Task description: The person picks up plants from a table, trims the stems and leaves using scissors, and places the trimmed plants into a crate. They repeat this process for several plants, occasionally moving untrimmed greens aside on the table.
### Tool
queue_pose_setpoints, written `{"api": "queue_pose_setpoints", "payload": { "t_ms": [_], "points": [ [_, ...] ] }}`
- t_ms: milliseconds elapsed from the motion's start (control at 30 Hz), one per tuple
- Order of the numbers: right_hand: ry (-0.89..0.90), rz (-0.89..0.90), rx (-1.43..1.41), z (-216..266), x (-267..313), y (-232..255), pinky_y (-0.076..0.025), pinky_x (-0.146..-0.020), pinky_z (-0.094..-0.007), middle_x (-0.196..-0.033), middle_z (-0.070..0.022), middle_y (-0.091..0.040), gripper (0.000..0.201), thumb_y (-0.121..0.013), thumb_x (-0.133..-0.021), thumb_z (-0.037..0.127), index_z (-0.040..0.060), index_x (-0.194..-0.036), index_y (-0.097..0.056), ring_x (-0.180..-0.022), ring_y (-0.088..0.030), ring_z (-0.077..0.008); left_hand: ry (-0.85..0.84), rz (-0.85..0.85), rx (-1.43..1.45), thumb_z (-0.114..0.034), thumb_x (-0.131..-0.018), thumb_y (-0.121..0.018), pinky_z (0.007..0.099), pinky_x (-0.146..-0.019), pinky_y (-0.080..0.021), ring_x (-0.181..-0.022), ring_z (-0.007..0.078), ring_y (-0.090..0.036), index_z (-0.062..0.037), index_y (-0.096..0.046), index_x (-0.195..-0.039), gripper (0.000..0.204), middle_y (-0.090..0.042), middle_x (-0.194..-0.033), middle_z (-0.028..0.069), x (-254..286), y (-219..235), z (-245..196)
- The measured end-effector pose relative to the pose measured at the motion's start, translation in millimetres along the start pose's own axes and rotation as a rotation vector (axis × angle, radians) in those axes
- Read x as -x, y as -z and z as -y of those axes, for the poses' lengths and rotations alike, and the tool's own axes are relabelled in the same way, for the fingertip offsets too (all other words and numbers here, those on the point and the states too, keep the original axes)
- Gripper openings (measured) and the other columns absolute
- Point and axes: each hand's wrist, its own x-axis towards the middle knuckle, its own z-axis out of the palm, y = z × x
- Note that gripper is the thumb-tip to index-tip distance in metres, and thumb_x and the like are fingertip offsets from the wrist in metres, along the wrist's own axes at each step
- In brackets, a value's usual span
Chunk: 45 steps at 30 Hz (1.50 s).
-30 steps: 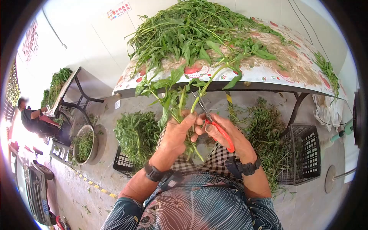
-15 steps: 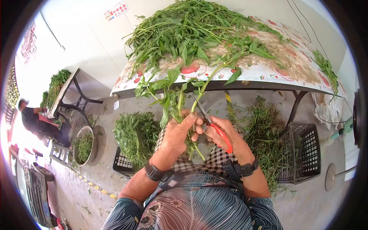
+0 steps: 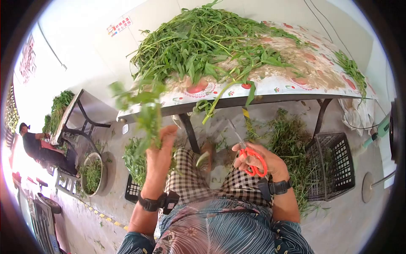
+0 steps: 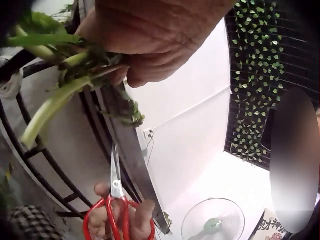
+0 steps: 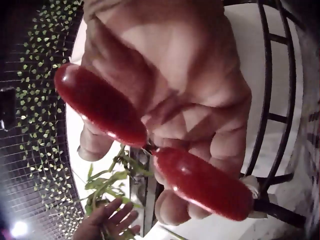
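My left hand point(image 3: 160, 154), blurred by motion, holds a small bunch of leafy green stems point(image 3: 149, 112) upright over the left side of the lap. Pale cut ends of the stems point(image 4: 50, 107) stick out past its fingers in the left wrist view. In my right hand point(image 3: 265, 161) are red-handled scissors point(image 3: 253, 163), their blades nearly together and pointing up toward the table. The right wrist view shows both red handles point(image 5: 200, 182) lying across the fingers. Ahead of the hands, a thick stem point(image 3: 219, 101) hangs over the table's front edge.
A large heap of greens point(image 3: 190, 51) covers the back left of the table point(image 3: 270, 86). Below stand a crate point(image 3: 132, 190) of greens at left, a pile of stems point(image 3: 287, 135) and a black crate point(image 3: 334, 169) at right. Another person point(image 3: 36, 142) sits far left by a basin point(image 3: 101, 182).
My left hand has moved left and up with the bunch, apart from the right hand. The scissors have come away from the thick stem, which now hangs from the table edge.
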Motion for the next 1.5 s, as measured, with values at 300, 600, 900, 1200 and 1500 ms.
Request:
{"api": "queue_pose_setpoints", "payload": {
  "t_ms": [300,600,900,1200,1500],
  "points": [
    [0.058,-0.073,-0.05,-6,6,5,-0.048,-0.064,-0.0256,-0.086,-0.01,-0.063,0.058,-0.063,-0.081,0.042,0.0029,-0.12,-0.046,-0.075,-0.059,-0.0138,-0.272,0.132,-0.237,-0.026,-0.079,-0.062,0.0325,-0.055,-0.045,-0.059,0.0201,-0.055,0.0018,-0.059,-0.086,0.028,-0.057,-0.067,0.0109,-89,-57,-49],
    [0.024,-0.122,-0.134,-15,10,5,-0.049,-0.065,-0.0266,-0.086,-0.0096,-0.062,0.055,-0.064,-0.081,0.039,0.0059,-0.121,-0.047,-0.076,-0.059,-0.0142,-0.399,0.325,-0.75,-0.025,-0.071,-0.066,0.042,-0.068,-0.044,-0.076,0.0351,-0.059,0.0034,-0.057,-0.086,0.034,-0.058,-0.077,0.0254,-114,-90,-68],
    [-0.036,-0.127,-0.095,-18,7,4,-0.049,-0.068,-0.0271,-0.088,-0.0103,-0.063,0.045,-0.058,-0.086,0.029,0.0034,-0.121,-0.046,-0.077,-0.06,-0.0156,0.089,0.448,0.583,-0.007,-0.083,-0.052,0.027,-0.06,-0.042,-0.064,0.0134,-0.052,0.0006,-0.054,-0.095,0.015,-0.058,-0.079,0.0059,-78,-34,-55],
    [-0.085,-0.19,-0.09,-26,-6,1,-0.05,-0.065,-0.0299,-0.087,-0.0124,-0.063,0.051,-0.063,-0.083,0.036,0.0028,-0.119,-0.047,-0.073,-0.061,-0.0181,0.31,0.318,0.761,-0.021,-0.088,-0.055,0.0194,-0.046,-0.034,-0.05,0.0059,-0.039,-0.0088,-0.054,-0.089,0.012,-0.052,-0.07,-0.0001,-51,34,-18],
    [-0.108,-0.224,-0.136,-50,-21,9,-0.052,-0.059,-0.0288,-0.079,-0.0117,-0.064,0.053,-0.064,-0.078,0.045,0.0068,-0.113,-0.051,-0.065,-0.061,-0.0167,0.255,0.198,0.616,-0.027,-0.087,-0.055,0.022,-0.048,-0.039,-0.051,0.0087,-0.043,-0.005,-0.051,-0.088,0.023,-0.053,-0.069,0.0041,-12,104,17]
  ]
}}
